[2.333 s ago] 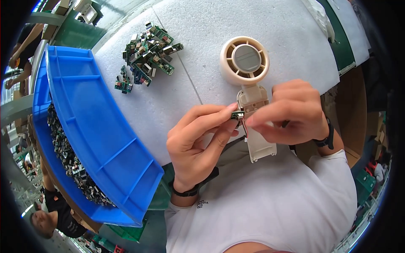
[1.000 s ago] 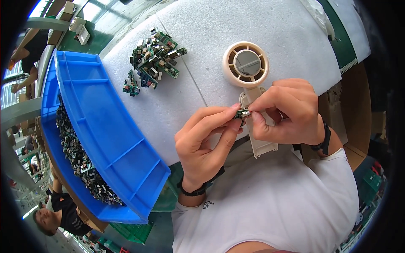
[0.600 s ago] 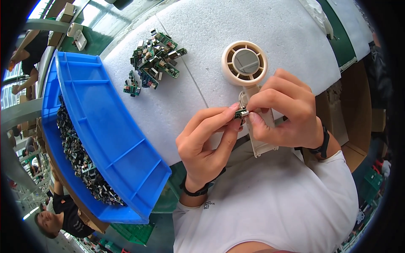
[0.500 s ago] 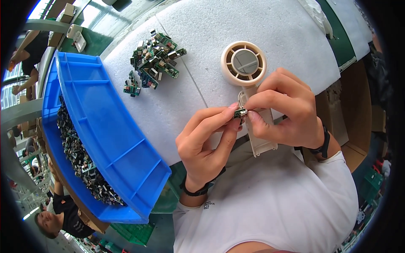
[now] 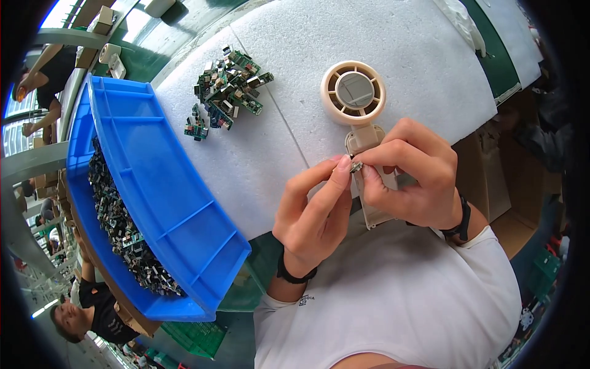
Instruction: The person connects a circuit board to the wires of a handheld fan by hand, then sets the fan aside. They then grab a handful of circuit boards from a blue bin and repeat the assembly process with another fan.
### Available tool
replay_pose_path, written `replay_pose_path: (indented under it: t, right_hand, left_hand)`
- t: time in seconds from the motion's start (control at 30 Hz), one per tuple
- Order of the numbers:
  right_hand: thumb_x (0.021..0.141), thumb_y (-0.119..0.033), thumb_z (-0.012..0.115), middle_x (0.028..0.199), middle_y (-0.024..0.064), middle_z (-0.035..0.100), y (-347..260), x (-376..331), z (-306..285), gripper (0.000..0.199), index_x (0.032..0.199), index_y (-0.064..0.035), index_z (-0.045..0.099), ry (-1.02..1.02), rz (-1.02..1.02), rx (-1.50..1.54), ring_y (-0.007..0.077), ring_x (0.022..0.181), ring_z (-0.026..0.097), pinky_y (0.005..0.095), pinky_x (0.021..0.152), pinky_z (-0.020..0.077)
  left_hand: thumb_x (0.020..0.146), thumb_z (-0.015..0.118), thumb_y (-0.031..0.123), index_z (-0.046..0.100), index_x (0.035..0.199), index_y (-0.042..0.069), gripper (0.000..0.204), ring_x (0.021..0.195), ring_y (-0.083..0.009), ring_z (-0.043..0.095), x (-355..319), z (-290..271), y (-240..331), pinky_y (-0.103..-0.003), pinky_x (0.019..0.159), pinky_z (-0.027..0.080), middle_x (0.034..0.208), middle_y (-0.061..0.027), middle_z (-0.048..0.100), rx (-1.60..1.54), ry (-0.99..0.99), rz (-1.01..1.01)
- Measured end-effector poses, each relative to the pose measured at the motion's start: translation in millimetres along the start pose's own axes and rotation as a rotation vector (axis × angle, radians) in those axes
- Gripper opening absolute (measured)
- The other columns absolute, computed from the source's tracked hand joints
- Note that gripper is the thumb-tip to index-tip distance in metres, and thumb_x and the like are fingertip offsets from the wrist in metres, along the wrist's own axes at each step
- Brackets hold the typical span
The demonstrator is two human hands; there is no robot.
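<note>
One white shirt [image 5: 393, 295] fills the nearest part of the view. Just beyond it, the left hand [image 5: 313, 212] and the right hand [image 5: 418, 172] meet fingertip to fingertip, each with a black wristband [image 5: 462, 218] at its wrist. Between them sits a small circuit board [image 5: 356, 166], held above a cream handle shell [image 5: 380, 216]. The left thumb and forefinger are clamped on the board, covering most of it. The right thumb and forefinger are drawn together at its right edge; whether they pinch the board itself or something attached to it, I cannot tell.

The shell lies partly hidden under the hands, and its far end joins a round cream fan head [image 5: 328, 106] with ribs around a grey disc. Both rest on a white foam sheet [image 5: 430, 67]. Left of the fan head, well apart, lies a pile of green circuit boards [image 5: 230, 89], with a smaller cluster [image 5: 196, 127] just beside it. Farther left stands a blue bin [image 5: 166, 184], with many more boards [image 5: 123, 230] inside. To the right is a brown cardboard box [image 5: 513, 215]. A co-worker in black [image 5: 104, 313] shows at lower left, and another person's forearms [image 5: 46, 61] at upper left.
</note>
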State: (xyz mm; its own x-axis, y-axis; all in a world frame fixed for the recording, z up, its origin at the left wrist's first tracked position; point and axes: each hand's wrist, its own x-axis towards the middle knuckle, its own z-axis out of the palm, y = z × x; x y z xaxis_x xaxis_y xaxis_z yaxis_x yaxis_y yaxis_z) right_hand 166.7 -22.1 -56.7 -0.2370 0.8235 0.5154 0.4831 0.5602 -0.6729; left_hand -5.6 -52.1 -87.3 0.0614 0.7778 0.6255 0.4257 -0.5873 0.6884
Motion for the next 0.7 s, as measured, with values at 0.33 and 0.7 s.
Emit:
replay_pose_path:
  t: [0.33, 0.7]
  right_hand:
    - [0.07, -0.004, 0.078, 0.069, 0.0015, 0.057, -1.5, -3.1, 3.3, 0.015, 0.083, -0.0067, 0.071, 0.073, -0.024, 0.006, 0.0149, 0.057, 0.055, 0.0275, 0.05, 0.0452]
    - [0.071, 0.003, 0.08, 0.072, -0.0014, 0.057, -9.3, -1.6, 13.7, 0.027, 0.097, -0.0053, 0.076, 0.001, -0.103, 0.014, 0.0045, 0.049, 0.046, 0.0211, 0.041, 0.037]
  left_hand:
    - [0.075, 0.075, -0.016, 0.069, 0.116, -0.01, 0.042, 0.095, -0.0312, 0.071, -17.2, 14.3, 2.7, -0.037, 0.08, 0.064, 0.117, -0.0194, 0.061, 0.222, 0.057, 0.132]
    - [0.074, 0.074, -0.018, 0.07, 0.112, -0.011, 0.038, 0.093, -0.033, 0.071, -16.9, 1.9, -7.2, -0.037, 0.077, 0.065, 0.115, -0.0199, 0.061, 0.233, 0.119, 0.195]
